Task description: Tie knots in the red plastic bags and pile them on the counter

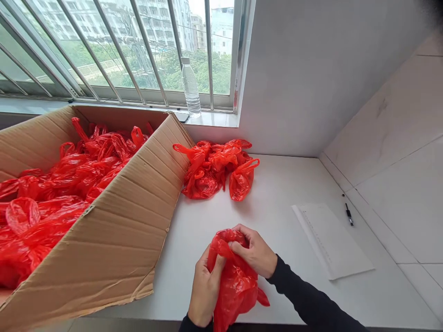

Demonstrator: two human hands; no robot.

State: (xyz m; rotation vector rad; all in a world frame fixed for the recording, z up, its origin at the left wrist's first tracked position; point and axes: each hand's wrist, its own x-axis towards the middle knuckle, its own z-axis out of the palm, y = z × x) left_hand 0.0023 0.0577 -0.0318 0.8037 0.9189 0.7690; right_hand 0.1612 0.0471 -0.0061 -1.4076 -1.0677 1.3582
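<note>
Between my two hands, over the table's front edge, hangs a crumpled red plastic bag (238, 286). My left hand (206, 283) is closed on its left side, with the thumb pressed against the film. At the bag's upper right, my right hand (254, 251) pinches the gathered plastic near a loop. What is inside the bag, if anything, cannot be seen. Further back on the white table (277, 193) lies a pile of knotted red plastic bags (218, 166). On the left, a large cardboard box (114, 235) holds many more red plastic bags (86, 170).
A sheaf of white paper (335, 242) lies on the right of the table, with a black pen (349, 214) near the tiled wall. A clear water bottle (190, 87) stands on the sill of a barred window. Beside it lies a dark flat object (182, 116).
</note>
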